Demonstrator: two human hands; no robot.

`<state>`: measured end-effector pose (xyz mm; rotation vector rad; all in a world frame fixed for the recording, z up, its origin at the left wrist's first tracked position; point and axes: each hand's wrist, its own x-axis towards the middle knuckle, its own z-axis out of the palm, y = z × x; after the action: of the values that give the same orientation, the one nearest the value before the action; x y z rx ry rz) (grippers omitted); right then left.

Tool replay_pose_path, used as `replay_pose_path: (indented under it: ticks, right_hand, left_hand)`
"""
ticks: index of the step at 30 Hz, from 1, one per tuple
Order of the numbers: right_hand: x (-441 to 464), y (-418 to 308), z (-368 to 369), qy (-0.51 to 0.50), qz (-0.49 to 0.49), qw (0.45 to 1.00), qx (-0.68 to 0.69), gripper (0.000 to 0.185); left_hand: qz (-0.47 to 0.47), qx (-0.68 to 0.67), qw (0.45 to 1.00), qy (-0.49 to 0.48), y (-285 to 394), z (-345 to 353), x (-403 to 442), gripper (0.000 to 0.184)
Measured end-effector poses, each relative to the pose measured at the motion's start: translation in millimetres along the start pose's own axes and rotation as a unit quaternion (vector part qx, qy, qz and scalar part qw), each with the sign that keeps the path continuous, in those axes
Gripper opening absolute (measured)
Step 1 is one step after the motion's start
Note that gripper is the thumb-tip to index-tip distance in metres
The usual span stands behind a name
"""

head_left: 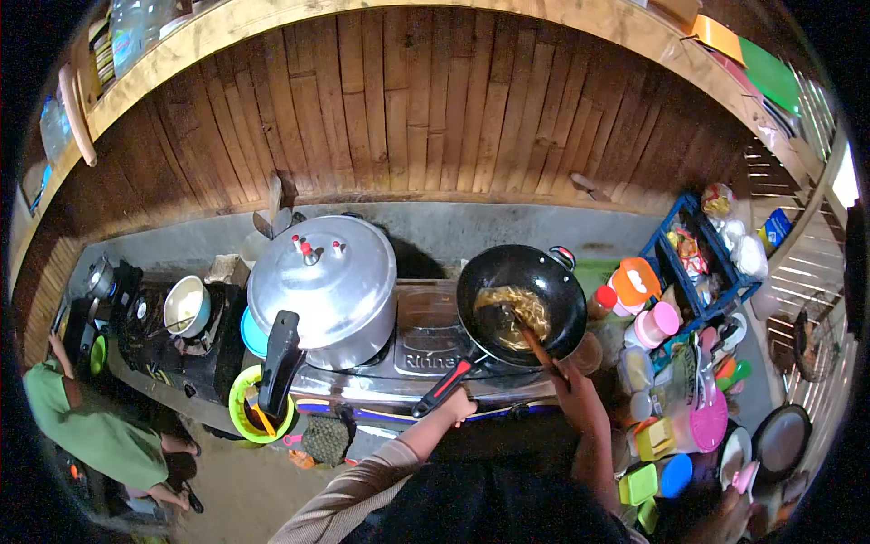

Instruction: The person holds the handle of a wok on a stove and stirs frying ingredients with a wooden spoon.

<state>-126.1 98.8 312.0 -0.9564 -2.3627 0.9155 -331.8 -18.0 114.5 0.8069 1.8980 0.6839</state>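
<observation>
- Your right grip is closed around the wooden handle of the spatula, right of centre; your left grip, at lower centre, has its fingers curled at the stove's front edge, just beside the end of the wok's red-and-black handle. Whether it has hold of anything, you cannot tell from this angle.
- Head view, centre right: the wok sits on the stove, with the spatula's dark head down in the pale, strand-like food.
- Stirring or turning the food looks like the step in hand. Any further stroke seems to call for a steady wok and the spatula's head low against its base.
- Your count in the middle: one wok, one spatula, one large pressure cooker left of it.
- Farther left: one white pot on another burner; one lime basin below; one person in green at lower left.
- Right: one blue crate; the crowded containers beneath it overlap too much to count.
</observation>
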Motion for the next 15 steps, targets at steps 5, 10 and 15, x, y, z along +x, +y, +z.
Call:
replay_pose_path:
  ticks: [5,10,15]
  right_hand:
    - [36,22,18,0.05,0.008,0.999,0.001,0.033]
    - [43,7,9,0.087,0.023,0.996,-0.008,0.038]
    - [37,17,5,0.077,0.034,0.994,-0.071,0.035]
  left_hand:
    - [-0.007,0.001,1.0,-0.009,-6,5,7,0.021]
    - [0.013,-0.023,1.0,-0.014,-9,5,7,0.02]
    - [-0.009,0.039,0.999,-0.009,4,-1,-3,0.02]
